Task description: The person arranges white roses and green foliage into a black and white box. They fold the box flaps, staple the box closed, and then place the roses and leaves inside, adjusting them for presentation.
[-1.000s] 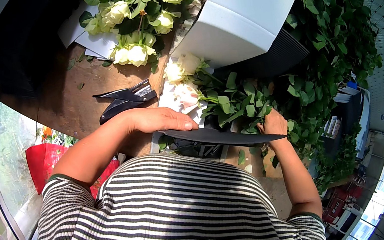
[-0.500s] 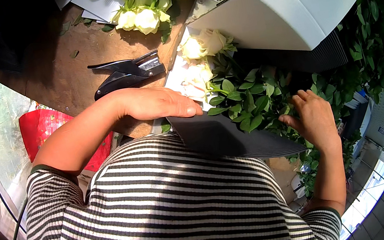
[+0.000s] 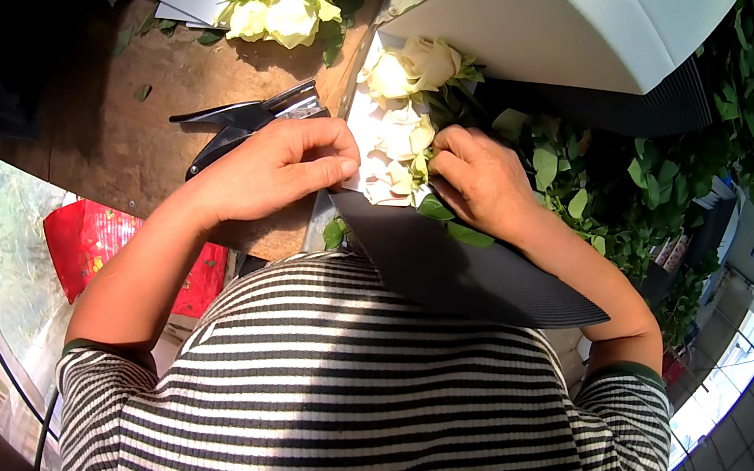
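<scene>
Cream roses lie with their blooms on the white face of a sheet of corrugated card, whose black flap folds toward my striped shirt. My left hand is closed, thumb against curled fingers, pinching at the left edge of the card. My right hand curls over the stems just below the lowest blooms, its fingertips closed against a rose. Its palm hides what lies beneath. Green rose leaves spread to the right of that hand. Beyond my left hand lies a black stapler, partly covered by it.
A large white folded card stands at the upper right. More pale roses rest on the wooden table. A red printed wrapper is at the left, beside a clear plastic sheet. Foliage hangs along the right.
My right hand has moved left from the leaves to the stems by the blooms. My left hand has lifted slightly up and left, its fingers now curled. The black flap shows more.
</scene>
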Demonstrator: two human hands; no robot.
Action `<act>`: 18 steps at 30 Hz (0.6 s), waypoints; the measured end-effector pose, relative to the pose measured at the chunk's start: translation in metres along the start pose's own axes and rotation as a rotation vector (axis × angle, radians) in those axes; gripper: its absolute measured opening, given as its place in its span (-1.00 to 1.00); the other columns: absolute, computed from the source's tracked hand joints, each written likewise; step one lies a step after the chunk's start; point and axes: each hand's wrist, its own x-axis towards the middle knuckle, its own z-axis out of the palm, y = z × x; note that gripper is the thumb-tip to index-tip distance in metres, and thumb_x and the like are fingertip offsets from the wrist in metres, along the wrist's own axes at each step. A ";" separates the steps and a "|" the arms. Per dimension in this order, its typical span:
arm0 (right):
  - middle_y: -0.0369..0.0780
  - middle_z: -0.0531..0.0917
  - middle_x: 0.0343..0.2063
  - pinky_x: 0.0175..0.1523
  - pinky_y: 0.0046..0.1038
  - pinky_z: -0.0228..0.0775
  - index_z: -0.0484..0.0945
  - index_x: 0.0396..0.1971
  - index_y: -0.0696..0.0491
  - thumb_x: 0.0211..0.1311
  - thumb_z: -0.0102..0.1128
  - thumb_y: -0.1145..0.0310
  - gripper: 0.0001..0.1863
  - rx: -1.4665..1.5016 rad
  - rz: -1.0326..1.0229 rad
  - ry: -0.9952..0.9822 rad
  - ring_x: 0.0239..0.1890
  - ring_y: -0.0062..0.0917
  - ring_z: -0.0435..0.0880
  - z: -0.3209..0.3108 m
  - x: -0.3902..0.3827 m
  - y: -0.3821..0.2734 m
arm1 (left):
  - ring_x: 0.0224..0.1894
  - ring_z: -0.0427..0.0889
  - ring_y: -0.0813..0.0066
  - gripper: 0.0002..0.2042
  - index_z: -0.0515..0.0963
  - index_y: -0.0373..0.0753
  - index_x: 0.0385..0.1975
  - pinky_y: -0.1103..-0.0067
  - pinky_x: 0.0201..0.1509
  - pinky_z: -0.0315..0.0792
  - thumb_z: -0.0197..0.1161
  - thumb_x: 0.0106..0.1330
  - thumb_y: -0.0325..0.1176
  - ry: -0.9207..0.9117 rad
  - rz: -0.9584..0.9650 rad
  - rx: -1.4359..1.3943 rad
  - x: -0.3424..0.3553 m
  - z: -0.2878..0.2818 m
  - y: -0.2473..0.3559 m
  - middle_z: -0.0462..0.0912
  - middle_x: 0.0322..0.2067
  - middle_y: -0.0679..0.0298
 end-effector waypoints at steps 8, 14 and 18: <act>-0.21 0.59 -0.40 -0.27 -0.38 0.44 0.52 -0.38 0.12 -0.03 0.28 0.56 -0.82 0.400 -0.085 -0.016 -0.37 -0.30 0.56 0.002 -0.007 0.006 | -0.09 0.52 0.13 -0.73 0.52 -0.30 -0.07 0.34 0.00 0.41 0.10 0.34 -0.29 0.029 0.357 0.632 0.036 0.020 0.013 0.59 -0.19 0.09; -0.19 0.61 -0.47 -0.33 -0.47 0.43 0.54 -0.37 0.16 0.00 0.28 0.58 -0.84 0.489 0.164 0.158 -0.46 -0.40 0.59 -0.010 -0.013 0.007 | -0.13 0.52 0.15 -0.74 0.58 -0.27 -0.13 0.36 -0.03 0.40 0.08 0.37 -0.24 -0.082 0.144 0.653 0.038 0.017 0.010 0.57 -0.26 0.13; -0.18 0.63 -0.49 -0.41 -0.45 0.43 0.56 -0.37 0.07 0.07 0.27 0.49 -0.89 0.341 0.268 0.180 -0.51 -0.31 0.62 -0.003 -0.006 0.009 | -0.16 0.56 0.16 -0.71 0.58 -0.22 -0.07 0.38 -0.05 0.42 0.11 0.37 -0.18 -0.072 0.109 0.647 0.026 0.017 0.016 0.60 -0.33 0.12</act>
